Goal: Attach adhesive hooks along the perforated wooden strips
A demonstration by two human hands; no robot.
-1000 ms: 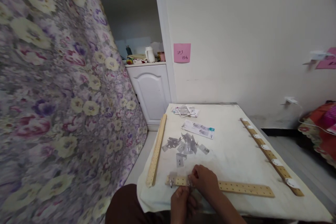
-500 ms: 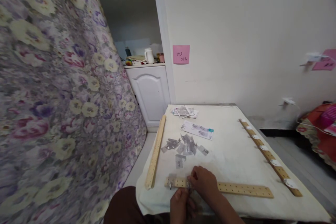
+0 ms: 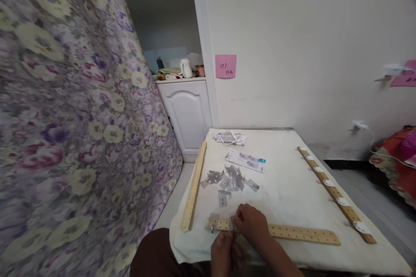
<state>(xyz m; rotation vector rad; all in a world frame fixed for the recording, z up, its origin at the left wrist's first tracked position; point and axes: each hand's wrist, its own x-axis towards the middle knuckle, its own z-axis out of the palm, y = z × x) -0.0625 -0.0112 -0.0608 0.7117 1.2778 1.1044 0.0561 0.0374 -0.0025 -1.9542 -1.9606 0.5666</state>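
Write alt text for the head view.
Left hand and right hand meet at a small metallic piece, partly hidden, along a pale wooden strip with holes on a cloth-covered table. Small plastic packets lie beyond; a second holed strip lies at left, a brown strip with white discs at right.

Head-worn view, facing wall (image 3: 286, 52), angled down over table (image 3: 279, 181)

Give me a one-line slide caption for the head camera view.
Left hand and right hand close together at a perforated wooden strip, small translucent pieces scattered beyond on pale cloth.
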